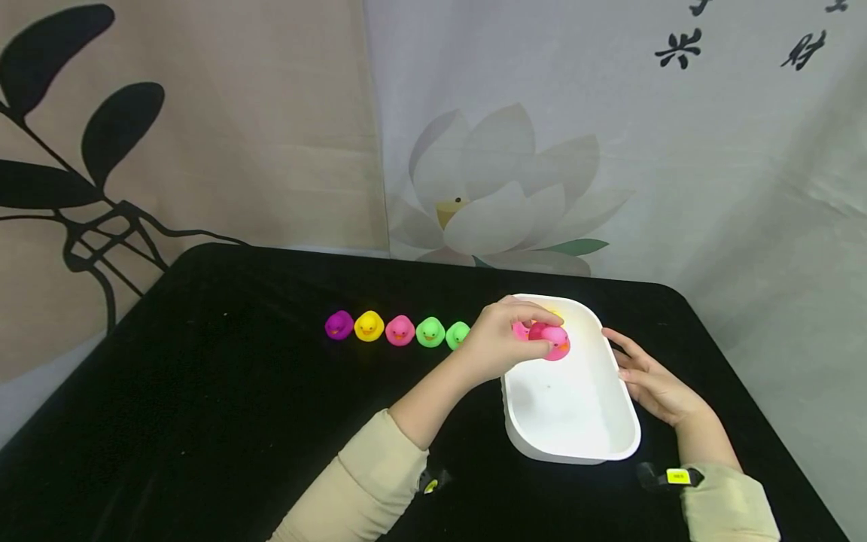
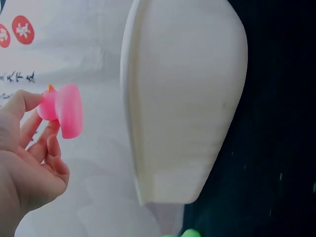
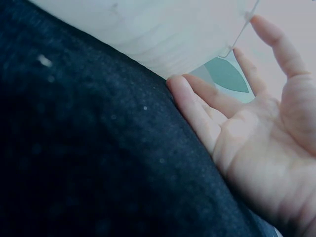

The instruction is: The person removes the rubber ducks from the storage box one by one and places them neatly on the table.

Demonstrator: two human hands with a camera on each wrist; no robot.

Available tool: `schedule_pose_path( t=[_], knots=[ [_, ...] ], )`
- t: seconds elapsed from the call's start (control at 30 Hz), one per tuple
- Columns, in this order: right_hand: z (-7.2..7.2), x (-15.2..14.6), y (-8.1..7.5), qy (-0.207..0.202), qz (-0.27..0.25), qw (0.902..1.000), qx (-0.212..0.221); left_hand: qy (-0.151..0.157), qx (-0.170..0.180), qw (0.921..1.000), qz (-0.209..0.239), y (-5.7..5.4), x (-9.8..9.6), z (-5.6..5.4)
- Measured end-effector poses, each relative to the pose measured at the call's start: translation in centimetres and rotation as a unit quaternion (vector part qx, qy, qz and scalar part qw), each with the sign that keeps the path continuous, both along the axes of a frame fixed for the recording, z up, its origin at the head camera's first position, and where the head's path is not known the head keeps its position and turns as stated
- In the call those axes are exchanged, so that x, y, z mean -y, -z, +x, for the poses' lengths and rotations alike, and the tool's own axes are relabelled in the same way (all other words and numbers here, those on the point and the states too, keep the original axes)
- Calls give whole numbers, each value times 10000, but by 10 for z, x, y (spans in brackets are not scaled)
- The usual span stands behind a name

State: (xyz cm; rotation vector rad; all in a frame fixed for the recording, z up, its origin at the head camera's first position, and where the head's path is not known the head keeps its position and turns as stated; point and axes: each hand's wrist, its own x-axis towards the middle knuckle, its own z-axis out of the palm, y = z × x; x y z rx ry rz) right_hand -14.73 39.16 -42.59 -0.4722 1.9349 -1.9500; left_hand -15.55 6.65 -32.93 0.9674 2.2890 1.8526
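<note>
My left hand (image 1: 503,340) pinches a pink rubber duck (image 1: 558,343) between thumb and fingers, over the white bin (image 1: 576,421). In the left wrist view that duck (image 2: 71,111) is gripped by its head end, its rounded pink body facing the bin's wall (image 2: 187,98). Behind the left fingers, another pink duck (image 1: 519,331) and a bit of a yellow one (image 1: 555,312) show inside the bin, partly hidden. At the bin's right side is my right hand (image 1: 653,384), its extended fingertips touching the outer wall and rim; the right wrist view shows these fingers (image 3: 185,94) against the white side.
Left of the bin, a row of rubber ducks stands on the black tablecloth (image 1: 203,421): purple (image 1: 339,325), yellow (image 1: 369,326), pink (image 1: 400,330) and two green, the last green duck (image 1: 457,335) partly behind the left hand. A printed curtain (image 1: 305,150) hangs behind the table.
</note>
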Motion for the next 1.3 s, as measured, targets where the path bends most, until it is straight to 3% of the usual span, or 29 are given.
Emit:
schedule_pose_path(
  t=[0.4, 0.6, 1.3],
  knots=[
    [0, 0, 0, 20, -15, 10000, -1, 0, -365, 9987, -367, -6, 40, -1],
    [0, 0, 1, 49, -2, 10000, 25, 76, -420, 9986, -325, -8, 61, -1],
    [1, 1, -1, 29, 35, 10000, -50, -195, -512, 9976, -433, 0, 127, -9]
  ],
)
